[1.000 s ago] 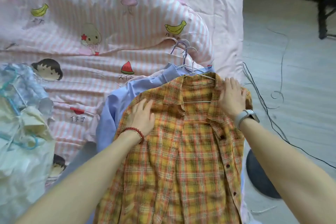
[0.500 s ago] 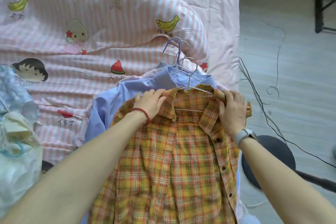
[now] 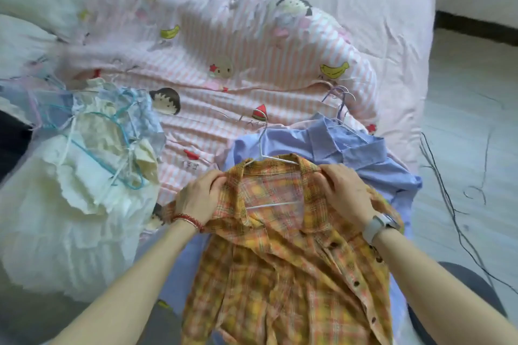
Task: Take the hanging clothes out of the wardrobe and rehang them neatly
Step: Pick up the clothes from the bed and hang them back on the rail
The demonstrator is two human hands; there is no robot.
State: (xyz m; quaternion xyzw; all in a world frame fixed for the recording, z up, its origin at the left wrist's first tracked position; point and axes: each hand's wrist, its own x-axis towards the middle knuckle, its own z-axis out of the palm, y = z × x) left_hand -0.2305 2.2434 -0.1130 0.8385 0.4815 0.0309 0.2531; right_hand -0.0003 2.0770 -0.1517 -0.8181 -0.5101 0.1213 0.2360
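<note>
An orange-yellow plaid shirt point(image 3: 283, 274) lies on the bed on a white wire hanger point(image 3: 265, 158), whose hook points up and left. My left hand point(image 3: 200, 196) grips the shirt's left collar and shoulder. My right hand point(image 3: 343, 190) grips the right collar and shoulder, a watch on its wrist. Under the plaid shirt lies a blue shirt point(image 3: 344, 148) on its own hanger, with purple and white hanger hooks point(image 3: 340, 98) sticking out above it.
A pink striped cartoon quilt point(image 3: 224, 70) covers the bed. A heap of white and cream garments with light-blue hangers point(image 3: 92, 154) lies at the left. Cables point(image 3: 448, 199) trail over the grey floor at right, beside a dark round base point(image 3: 459, 297).
Both hands went from lying flat on the plaid shirt's shoulders to gripping its collar and have pulled it left and toward me. The hanger hook now points left.
</note>
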